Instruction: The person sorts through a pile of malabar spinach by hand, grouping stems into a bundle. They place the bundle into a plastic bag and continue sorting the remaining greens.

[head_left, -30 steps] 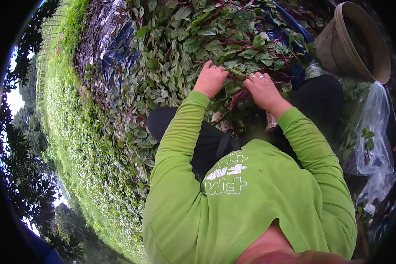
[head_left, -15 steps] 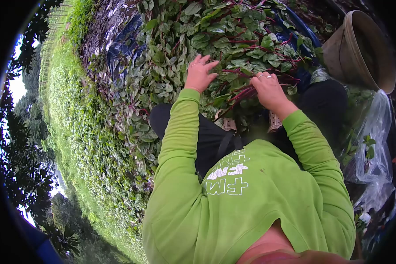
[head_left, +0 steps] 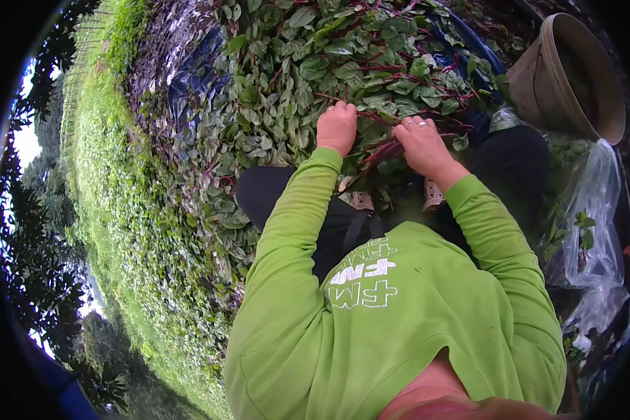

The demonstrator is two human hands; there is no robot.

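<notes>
Red stems: your right hand grips a bunch, left hand is fisted on greens at its 9 o'clock. Mid-pick, I'd say; next wants a clean snap.

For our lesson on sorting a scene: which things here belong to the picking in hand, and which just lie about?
In use: left hand, closed among the leafy plants; right hand, gripping a bunch of red stems.
Lying about: brown bucket; clear plastic bag; blue sheet.
</notes>
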